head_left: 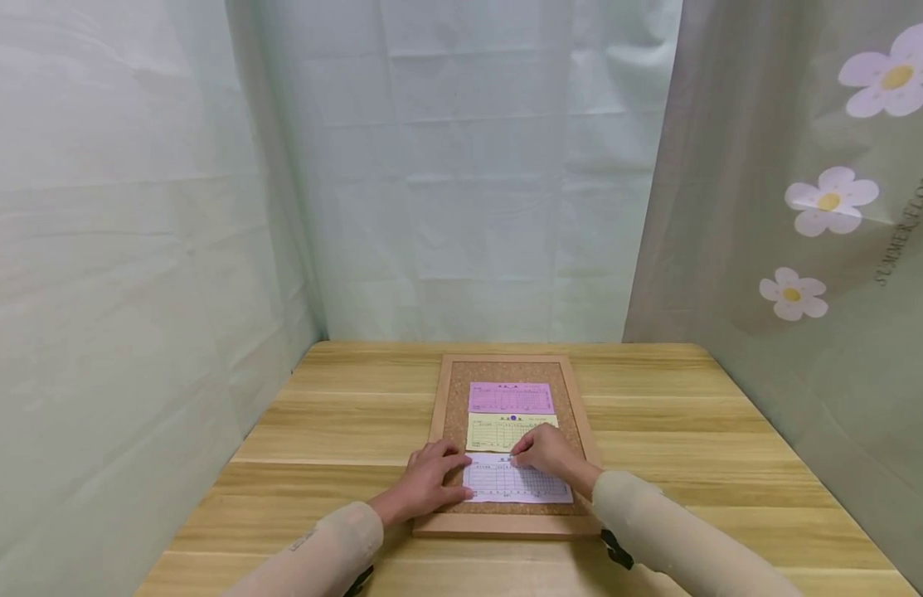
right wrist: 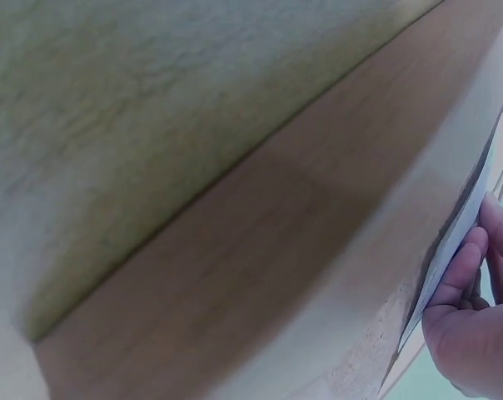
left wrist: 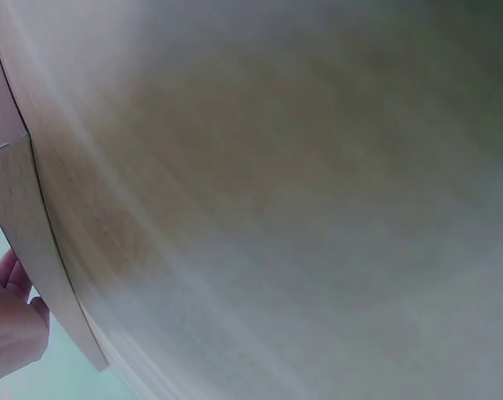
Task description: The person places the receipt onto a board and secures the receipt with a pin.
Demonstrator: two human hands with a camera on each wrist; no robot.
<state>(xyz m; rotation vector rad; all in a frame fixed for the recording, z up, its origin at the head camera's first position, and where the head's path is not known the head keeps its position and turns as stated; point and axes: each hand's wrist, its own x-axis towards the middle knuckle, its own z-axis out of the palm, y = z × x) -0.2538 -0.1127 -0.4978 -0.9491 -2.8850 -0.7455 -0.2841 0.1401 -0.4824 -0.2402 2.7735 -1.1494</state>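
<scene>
A cork board (head_left: 457,398) with a wooden frame lies flat, bearing a pink form slip (head_left: 510,400), a yellow one (head_left: 485,434) and a white one (head_left: 498,479) in a column. A round purple pin head (head_left: 513,418) shows on the yellow slip's upper edge. My left hand (head_left: 427,479) rests at the white slip's left side, spread fingers and thumb touching its edge. My right hand (head_left: 549,452) has thumb and index finger pinched together at the white slip's top middle; I cannot tell what is between them. In the right wrist view, its fingers (right wrist: 460,279) are close against the paper.
The board stands on a wood-grain table (head_left: 342,414). Pale curtains (head_left: 461,182) hang behind and at both sides, the right one printed with white flowers (head_left: 830,201). Both forearms reach in over the table's near part.
</scene>
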